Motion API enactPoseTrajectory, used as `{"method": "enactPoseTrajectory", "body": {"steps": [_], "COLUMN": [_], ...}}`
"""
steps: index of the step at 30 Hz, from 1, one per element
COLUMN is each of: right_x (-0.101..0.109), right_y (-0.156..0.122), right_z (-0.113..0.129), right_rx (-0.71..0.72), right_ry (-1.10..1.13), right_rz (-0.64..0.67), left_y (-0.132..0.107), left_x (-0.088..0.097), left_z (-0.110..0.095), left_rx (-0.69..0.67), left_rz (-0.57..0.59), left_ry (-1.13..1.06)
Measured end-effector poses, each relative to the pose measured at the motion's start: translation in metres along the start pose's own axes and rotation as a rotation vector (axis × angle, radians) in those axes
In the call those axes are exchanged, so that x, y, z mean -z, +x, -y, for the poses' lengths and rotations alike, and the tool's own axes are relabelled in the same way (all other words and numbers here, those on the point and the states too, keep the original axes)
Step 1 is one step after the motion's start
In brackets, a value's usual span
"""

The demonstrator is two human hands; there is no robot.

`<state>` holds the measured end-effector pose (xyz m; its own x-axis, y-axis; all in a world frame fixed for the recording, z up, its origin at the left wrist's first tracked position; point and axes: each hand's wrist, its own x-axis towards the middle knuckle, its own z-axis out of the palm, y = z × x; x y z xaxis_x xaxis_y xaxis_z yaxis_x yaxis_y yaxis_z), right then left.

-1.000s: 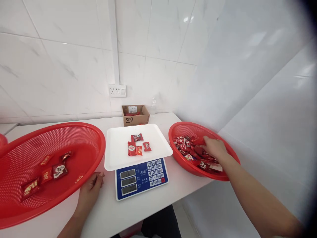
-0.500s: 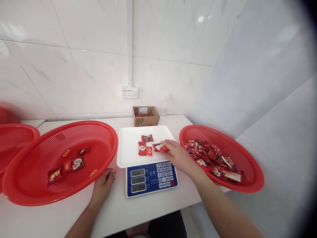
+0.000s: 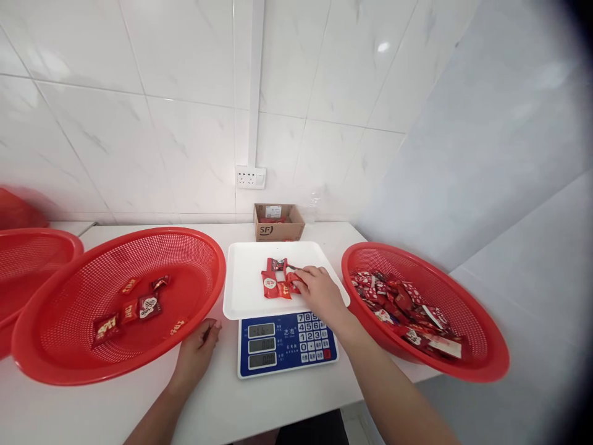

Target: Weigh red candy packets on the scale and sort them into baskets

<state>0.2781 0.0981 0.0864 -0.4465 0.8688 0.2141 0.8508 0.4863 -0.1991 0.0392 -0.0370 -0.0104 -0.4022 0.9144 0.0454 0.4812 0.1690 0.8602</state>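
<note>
A: Fingers [image 3: 312,272] of the right hand [image 3: 325,296]?
B: Bent, thumb opposed. They look to be pinching a small, shiny red-and-white wrapped packet [image 3: 291,278] by its near edge; part of the grip is hidden.

A: So it lies where?
B: At the fingertips, left side, low over a flat white plastic tray [image 3: 245,259]. Contact with the tray: can't tell. Small red wrapped sweets [image 3: 269,283] sit just left; an edge hold probably avoids nudging them.

A: Around that?
B: Toward the wearer, below the fingers: a blue electronic scale panel [image 3: 291,355], likely left uncovered for reading. Right: an oval red mesh basket [image 3: 491,369] of packets, apparently kept within short reach.

A: Farther?
B: Well left, the left hand [image 3: 197,355], loosely curled, palm hidden, beside another oval red mesh basket [image 3: 185,262]. Beyond the fingers, a brown cardboard carton [image 3: 278,233].
</note>
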Motion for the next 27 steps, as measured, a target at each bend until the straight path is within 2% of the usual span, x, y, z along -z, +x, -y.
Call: {"method": "enactPoseTrajectory", "body": {"steps": [3,7,14,16,21,24,27], "right_x": [-0.001,-0.001,0.008,0.008,-0.001,-0.001,0.006], "right_y": [-0.005,-0.007,0.0,0.007,0.025,0.026,0.015], "right_z": [0.007,0.006,0.014,0.022,0.036,0.037,0.034], "right_rx": [0.061,0.025,0.045,0.076,0.199,0.223,0.206], "right_ry": [0.071,0.08,0.096,0.085,0.086,0.109,0.22], "right_rz": [0.0,-0.082,-0.012,0.064,0.36,0.383,0.301], "left_y": [0.001,0.001,0.0,0.0,0.0,0.001,0.001], "left_x": [-0.001,-0.001,0.001,0.001,0.0,-0.002,-0.003], "left_z": [0.002,0.001,-0.006,-0.006,-0.001,0.003,0.007], "left_rx": [-0.006,-0.007,-0.011,-0.01,-0.017,-0.029,-0.019], "left_rz": [0.009,0.0,-0.015,-0.021,-0.016,-0.012,0.0], "left_ry": [0.005,0.03,0.027,0.027,0.008,-0.014,-0.034]}}
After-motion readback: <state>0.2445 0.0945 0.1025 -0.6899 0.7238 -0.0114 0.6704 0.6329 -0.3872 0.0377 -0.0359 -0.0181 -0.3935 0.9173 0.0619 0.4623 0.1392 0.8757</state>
